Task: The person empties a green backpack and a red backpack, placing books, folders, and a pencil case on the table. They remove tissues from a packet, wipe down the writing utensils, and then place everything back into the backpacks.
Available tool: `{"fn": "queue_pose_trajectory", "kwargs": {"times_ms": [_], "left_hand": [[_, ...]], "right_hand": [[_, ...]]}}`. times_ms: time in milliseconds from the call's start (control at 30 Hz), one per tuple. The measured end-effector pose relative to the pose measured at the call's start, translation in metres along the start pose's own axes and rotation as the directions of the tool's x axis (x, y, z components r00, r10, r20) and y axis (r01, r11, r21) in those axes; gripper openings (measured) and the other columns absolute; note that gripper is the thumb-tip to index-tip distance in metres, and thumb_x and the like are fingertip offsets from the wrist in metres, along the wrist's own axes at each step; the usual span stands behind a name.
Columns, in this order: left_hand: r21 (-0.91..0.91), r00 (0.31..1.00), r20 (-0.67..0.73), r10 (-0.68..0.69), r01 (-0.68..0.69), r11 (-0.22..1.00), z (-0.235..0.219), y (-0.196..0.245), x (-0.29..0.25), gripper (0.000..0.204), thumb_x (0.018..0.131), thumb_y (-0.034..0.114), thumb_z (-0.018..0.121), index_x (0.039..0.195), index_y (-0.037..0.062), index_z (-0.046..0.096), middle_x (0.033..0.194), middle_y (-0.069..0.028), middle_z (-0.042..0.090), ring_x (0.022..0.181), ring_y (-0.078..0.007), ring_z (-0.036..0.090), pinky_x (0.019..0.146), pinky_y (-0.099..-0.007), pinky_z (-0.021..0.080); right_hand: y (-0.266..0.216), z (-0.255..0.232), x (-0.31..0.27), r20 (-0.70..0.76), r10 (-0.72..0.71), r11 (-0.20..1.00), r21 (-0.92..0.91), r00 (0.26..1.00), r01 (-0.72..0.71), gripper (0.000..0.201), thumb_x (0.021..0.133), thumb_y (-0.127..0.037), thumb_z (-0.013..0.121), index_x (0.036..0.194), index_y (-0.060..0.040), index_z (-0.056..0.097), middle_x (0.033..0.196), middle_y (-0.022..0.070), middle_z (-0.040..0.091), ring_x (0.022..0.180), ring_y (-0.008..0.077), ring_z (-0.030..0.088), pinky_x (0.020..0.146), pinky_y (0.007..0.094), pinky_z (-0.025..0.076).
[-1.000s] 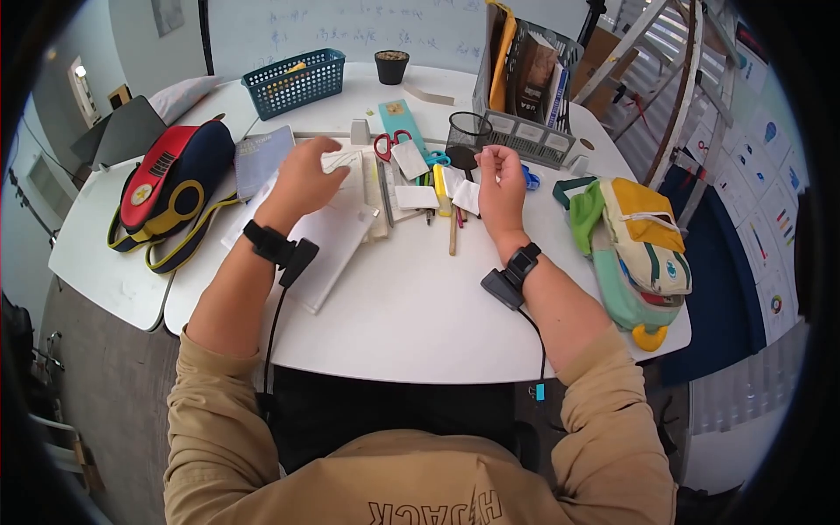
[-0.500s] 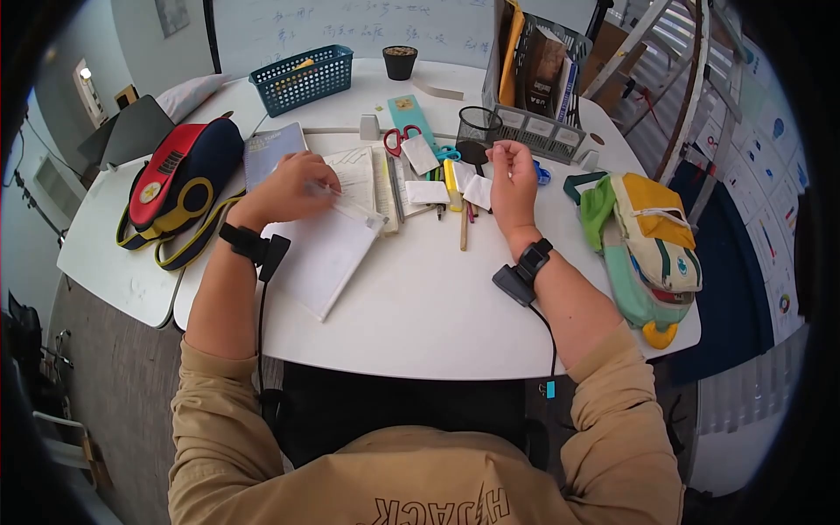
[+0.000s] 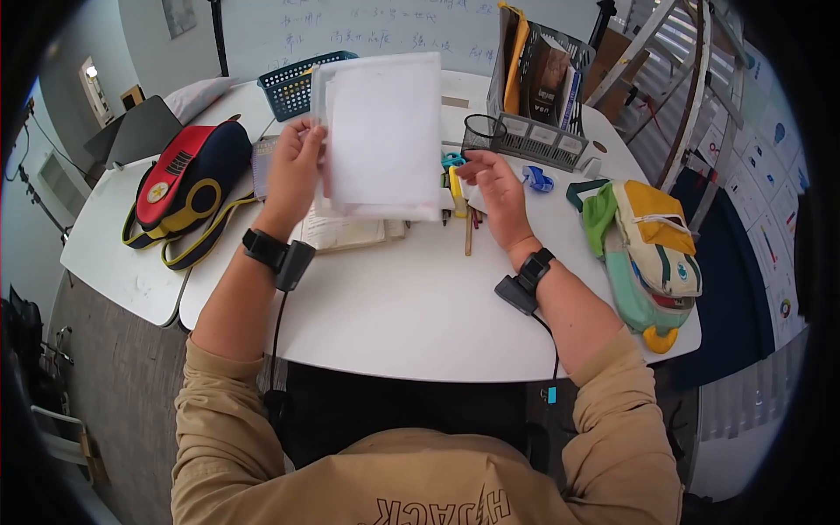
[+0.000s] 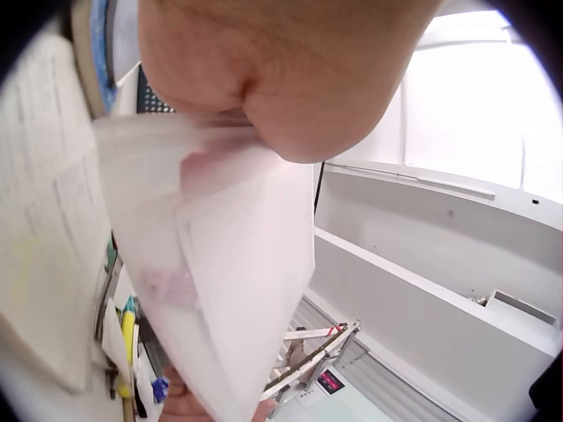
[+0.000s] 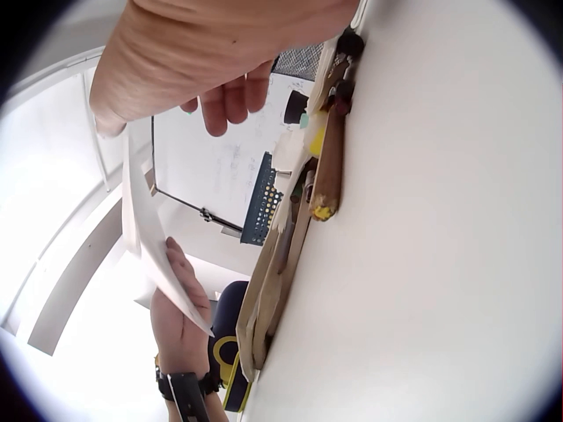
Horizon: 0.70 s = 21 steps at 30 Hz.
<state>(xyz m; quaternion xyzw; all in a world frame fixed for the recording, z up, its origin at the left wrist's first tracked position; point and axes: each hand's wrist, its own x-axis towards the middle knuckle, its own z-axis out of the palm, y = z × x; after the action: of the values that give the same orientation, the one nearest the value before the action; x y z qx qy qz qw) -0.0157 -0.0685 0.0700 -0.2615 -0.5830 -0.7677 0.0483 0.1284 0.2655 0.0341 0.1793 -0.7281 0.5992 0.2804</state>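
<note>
My left hand (image 3: 296, 166) grips the left edge of a translucent document pouch (image 3: 385, 131) with white paper inside, raised and tilted up above the table. In the left wrist view the pouch (image 4: 246, 255) hangs below the hand, slightly blurred. My right hand (image 3: 497, 192) is just right of the pouch with fingers loosely extended and nothing in them. The right wrist view shows its thumb beside the top of the pouch (image 5: 149, 220). Under the pouch lies an open notebook (image 3: 341, 234). Several pens and a wooden stick (image 3: 468, 238) lie partly hidden behind the pouch.
A red and navy bag (image 3: 188, 179) lies at left, and a green and yellow backpack (image 3: 647, 249) at right. Behind are a teal basket (image 3: 293, 96), a mesh cup (image 3: 484, 133) and a grey file rack (image 3: 547, 140) with books. A blue item (image 3: 538, 179) lies beside the right hand.
My left hand took hold of the pouch lying on the table and lifted it up and to the right, uncovering the notebook's lower part. My right hand's fingers have opened out somewhat.
</note>
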Motion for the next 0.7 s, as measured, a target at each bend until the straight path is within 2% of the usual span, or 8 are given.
{"fn": "queue_pose_trajectory", "kwargs": {"times_ms": [67, 167, 267, 367, 467, 700], "left_hand": [[-0.084, 0.998, -0.018, -0.066, 0.064, 0.994, 0.019, -0.007, -0.01, 0.025, 0.121, 0.022, 0.061, 0.139, 0.0057, 0.055, 0.114, -0.0007, 0.072, 0.094, -0.0054, 0.067, 0.08, -0.0234, 0.056], [-0.172, 0.992, 0.035, -0.12, 0.124, 0.977, 0.027, -0.012, -0.016, 0.025, 0.121, 0.021, 0.059, 0.14, 0.0069, 0.052, 0.12, -0.0033, 0.072, 0.102, -0.0099, 0.072, 0.088, -0.0291, 0.061], [-0.257, 0.986, 0.061, -0.153, 0.164, 0.952, 0.043, -0.004, -0.027, 0.023, 0.122, 0.023, 0.058, 0.139, 0.0082, 0.054, 0.122, -0.003, 0.072, 0.104, -0.0109, 0.072, 0.091, -0.0314, 0.062], [-0.275, 0.985, 0.062, -0.163, 0.174, 0.945, 0.036, -0.002, -0.023, 0.021, 0.122, 0.025, 0.058, 0.135, 0.0085, 0.058, 0.12, -0.0019, 0.072, 0.106, -0.0115, 0.072, 0.094, -0.0326, 0.062], [-0.237, 0.992, 0.038, -0.118, 0.123, 0.964, 0.029, -0.004, -0.017, 0.02, 0.122, 0.026, 0.059, 0.13, 0.0078, 0.063, 0.117, -0.0015, 0.072, 0.107, -0.0119, 0.073, 0.097, -0.0338, 0.062], [-0.227, 0.996, 0.023, -0.081, 0.084, 0.97, 0.033, 0.004, -0.022, 0.021, 0.122, 0.025, 0.06, 0.128, 0.0056, 0.064, 0.114, -0.0025, 0.073, 0.105, -0.0118, 0.074, 0.101, -0.0347, 0.063]], "right_hand": [[-0.001, 0.006, -0.003, 0.083, 0.041, 0.998, 0.036, 0.996, -0.045, 0.041, 0.12, -0.034, 0.063, 0.142, 0.0008, 0.066, 0.125, 0.0095, 0.077, 0.12, 0.0164, 0.071, 0.11, 0.0298, 0.052], [-0.008, 0.021, -0.006, 0.089, 0.113, 0.992, 0.046, 0.99, -0.118, 0.039, 0.119, -0.032, 0.066, 0.14, 0.0013, 0.067, 0.117, 0.0087, 0.078, 0.105, 0.0147, 0.075, 0.096, 0.0281, 0.059], [-0.016, 0.02, -0.007, 0.142, 0.299, 0.948, 0.069, 0.944, -0.311, 0.035, 0.118, -0.029, 0.067, 0.136, 0.0009, 0.068, 0.105, 0.0072, 0.079, 0.085, 0.0125, 0.076, 0.075, 0.0264, 0.06], [-0.01, 0.019, -0.006, 0.103, 0.321, 0.942, 0.071, 0.942, -0.328, 0.032, 0.118, -0.03, 0.066, 0.132, -0.0003, 0.069, 0.094, 0.0054, 0.078, 0.072, 0.0111, 0.073, 0.062, 0.0261, 0.057], [-0.011, 0.019, -0.006, 0.092, 0.338, 0.936, 0.072, 0.937, -0.345, 0.031, 0.118, -0.03, 0.067, 0.129, -0.0011, 0.069, 0.088, 0.0038, 0.076, 0.07, 0.0106, 0.072, 0.063, 0.0259, 0.056], [-0.014, 0.02, -0.006, 0.068, 0.366, 0.926, 0.068, 0.928, -0.37, 0.031, 0.118, -0.03, 0.067, 0.13, -0.0014, 0.069, 0.087, 0.0035, 0.076, 0.068, 0.0098, 0.07, 0.063, 0.0252, 0.055]]}}
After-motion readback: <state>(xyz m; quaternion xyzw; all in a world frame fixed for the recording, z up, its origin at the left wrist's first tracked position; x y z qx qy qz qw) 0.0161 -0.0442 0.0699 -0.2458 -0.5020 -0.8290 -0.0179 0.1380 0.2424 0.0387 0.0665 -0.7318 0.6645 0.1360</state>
